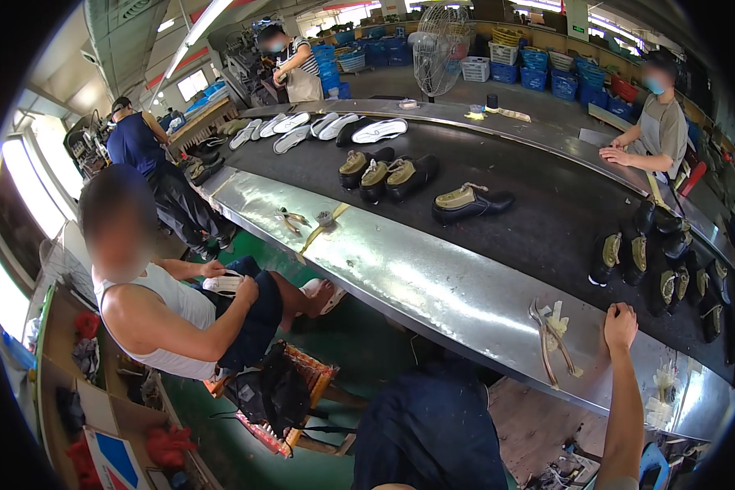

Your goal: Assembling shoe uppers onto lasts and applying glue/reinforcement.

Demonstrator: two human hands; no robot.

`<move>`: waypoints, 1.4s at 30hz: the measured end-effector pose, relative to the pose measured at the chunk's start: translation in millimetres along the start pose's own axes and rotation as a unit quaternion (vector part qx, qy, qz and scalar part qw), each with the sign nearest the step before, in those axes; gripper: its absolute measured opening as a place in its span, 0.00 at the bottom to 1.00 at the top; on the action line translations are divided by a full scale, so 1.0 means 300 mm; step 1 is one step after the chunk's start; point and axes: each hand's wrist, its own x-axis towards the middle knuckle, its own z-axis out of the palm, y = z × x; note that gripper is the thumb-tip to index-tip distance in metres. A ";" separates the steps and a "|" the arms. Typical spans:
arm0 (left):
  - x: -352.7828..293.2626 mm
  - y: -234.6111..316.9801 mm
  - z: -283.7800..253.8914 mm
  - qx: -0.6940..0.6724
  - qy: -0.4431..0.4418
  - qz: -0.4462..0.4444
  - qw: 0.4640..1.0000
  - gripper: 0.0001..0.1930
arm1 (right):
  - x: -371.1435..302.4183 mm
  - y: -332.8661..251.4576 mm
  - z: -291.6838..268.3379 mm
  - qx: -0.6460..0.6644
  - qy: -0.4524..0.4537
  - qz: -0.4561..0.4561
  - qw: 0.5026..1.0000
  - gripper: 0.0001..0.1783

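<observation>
My right hand (pixel 620 328) rests on the inner edge of the metal ledge (pixel 433 286), beside the dark belt. Its fingers are bent and loosely apart, and I see nothing in them. To its left on the ledge lie long-handled pincers (pixel 545 347) and, against them, crumpled pale tape (pixel 558 320). Beyond the hand on the belt stands a black shoe with an olive tongue (pixel 605 260), with several similar dark shoes (pixel 668 287) to its right. My left hand is out of the picture; only a sliver of skin shows at the lower edge, by my dark-clothed legs.
The belt (pixel 318 175) carries more black-and-olive shoes (pixel 469 202) and white-soled ones (pixel 381 131). A seated co-worker (pixel 167 310) at left holds a pale shoe (pixel 223 284). Further left along the ledge lie pliers (pixel 291 220) and a small cup (pixel 325 218). Another person (pixel 657 131) stands opposite.
</observation>
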 end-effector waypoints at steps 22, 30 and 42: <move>-0.443 -0.007 0.021 -0.024 -0.044 0.021 0.999 0.13 | 0.002 -0.013 -0.003 0.007 -0.014 0.014 1.000 0.12; -0.451 0.003 0.029 -0.031 -0.027 -0.009 0.999 0.13 | 0.008 0.000 0.005 -0.002 -0.001 0.006 1.000 0.13; -0.457 0.000 0.045 0.000 -0.038 0.028 0.999 0.11 | -0.001 -0.013 -0.011 0.003 -0.013 0.014 1.000 0.12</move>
